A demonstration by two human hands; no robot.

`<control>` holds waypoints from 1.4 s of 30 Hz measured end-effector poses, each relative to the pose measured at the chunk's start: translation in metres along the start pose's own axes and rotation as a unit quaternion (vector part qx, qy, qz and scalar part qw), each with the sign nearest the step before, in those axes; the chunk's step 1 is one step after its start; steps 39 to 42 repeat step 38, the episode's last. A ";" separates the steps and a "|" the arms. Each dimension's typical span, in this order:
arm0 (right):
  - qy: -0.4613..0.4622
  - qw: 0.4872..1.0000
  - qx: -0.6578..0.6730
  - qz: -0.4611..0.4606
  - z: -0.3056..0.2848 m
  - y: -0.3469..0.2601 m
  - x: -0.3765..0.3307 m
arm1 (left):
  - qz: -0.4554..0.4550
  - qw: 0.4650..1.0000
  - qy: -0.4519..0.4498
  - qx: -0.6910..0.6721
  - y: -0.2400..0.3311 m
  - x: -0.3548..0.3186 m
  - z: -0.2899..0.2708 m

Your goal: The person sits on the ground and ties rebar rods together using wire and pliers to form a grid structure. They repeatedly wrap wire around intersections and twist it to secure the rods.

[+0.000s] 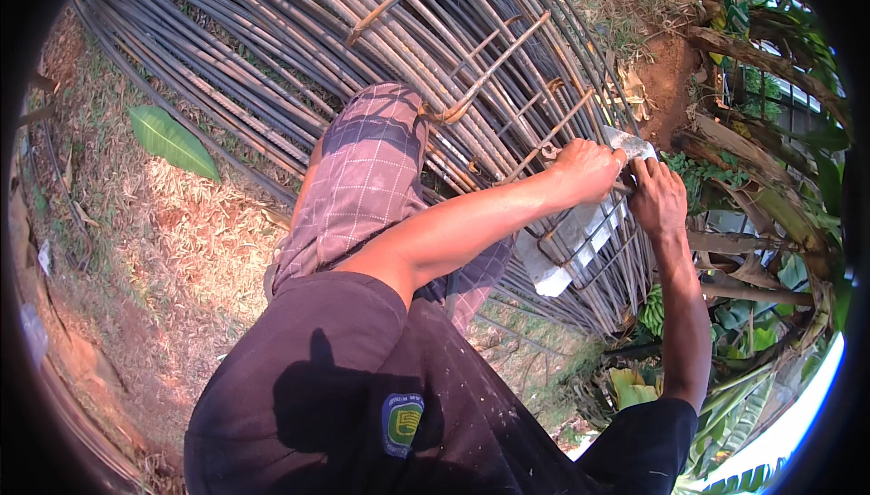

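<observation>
My left hand (587,172) is closed in a fist above a cage of tied steel bars (507,87). A small rusty metal end (549,150) shows just left of that fist; whether the fingers hold it is hidden. Close by on the right, my right hand (659,194) has its fingers curled down at the cage's right side. What they grip lies under the fingers. A pale crumpled sheet (633,144) shows just behind both hands. More pale sheet (566,250) lies among the bars below my left forearm.
Long steel rods (217,69) lie in a wide bundle at the upper left. My knee (376,133), in checked cloth, rests against them. A green leaf (172,142) lies on dry grass. Banana plants (779,178) stand close on the right.
</observation>
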State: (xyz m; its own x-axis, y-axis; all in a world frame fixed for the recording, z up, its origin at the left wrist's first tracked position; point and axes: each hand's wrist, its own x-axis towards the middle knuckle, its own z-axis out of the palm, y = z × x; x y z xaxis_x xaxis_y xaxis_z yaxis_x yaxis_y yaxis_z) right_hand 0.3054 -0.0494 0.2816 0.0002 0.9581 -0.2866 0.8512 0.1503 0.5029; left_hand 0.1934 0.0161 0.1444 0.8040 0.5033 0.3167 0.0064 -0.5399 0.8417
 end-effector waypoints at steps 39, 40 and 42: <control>-0.030 0.966 0.111 0.231 0.025 -0.059 -0.066 | 0.093 0.975 -0.174 0.103 0.024 -0.008 -0.010; -0.030 0.966 0.111 0.231 0.025 -0.059 -0.066 | 0.093 0.975 -0.174 0.103 0.024 -0.008 -0.010; -0.030 0.966 0.111 0.231 0.025 -0.059 -0.066 | 0.093 0.975 -0.174 0.103 0.024 -0.008 -0.010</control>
